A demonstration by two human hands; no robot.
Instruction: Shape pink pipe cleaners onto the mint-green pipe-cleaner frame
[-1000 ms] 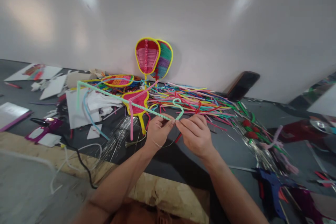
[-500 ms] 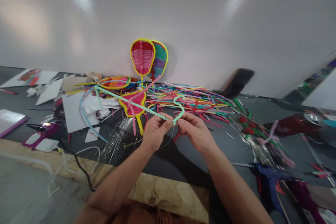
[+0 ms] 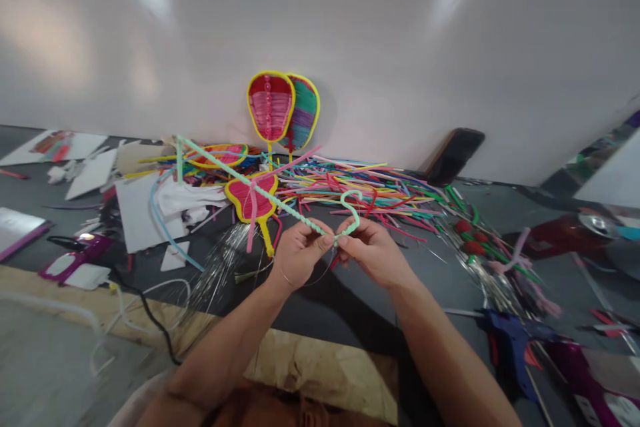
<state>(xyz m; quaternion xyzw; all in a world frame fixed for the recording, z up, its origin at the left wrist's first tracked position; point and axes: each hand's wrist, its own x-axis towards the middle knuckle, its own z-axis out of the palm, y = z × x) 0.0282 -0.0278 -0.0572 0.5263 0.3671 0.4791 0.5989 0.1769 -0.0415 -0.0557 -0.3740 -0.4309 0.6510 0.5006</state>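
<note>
Between my hands runs a mint-green twisted pipe cleaner (image 3: 287, 211), its long part slanting up to the left with a bent tip and its short end curling into a hook on the right. My left hand (image 3: 301, 255) pinches it between thumb and fingers. Close beside it, my right hand (image 3: 371, 250) is closed on the same pipe cleaner, where the curled part begins. A thin wire loop hangs below the fingers. Behind the green piece lies a pink pipe cleaner (image 3: 253, 213), over a pink fan with a yellow rim (image 3: 270, 240).
Two fans (image 3: 271, 107) lean against the white partition (image 3: 400, 67). A heap of coloured pipe cleaners (image 3: 345, 193) spreads along its foot, with a phone (image 3: 457, 155) propped at right. Glue guns (image 3: 513, 340) (image 3: 83, 257) lie on both sides; thin wires (image 3: 220, 280) lie left.
The long green part has swung up at its left end, and its hooked right end has turned to curl rightward. Both hands keep hold of it, close together. The view has shifted slightly.
</note>
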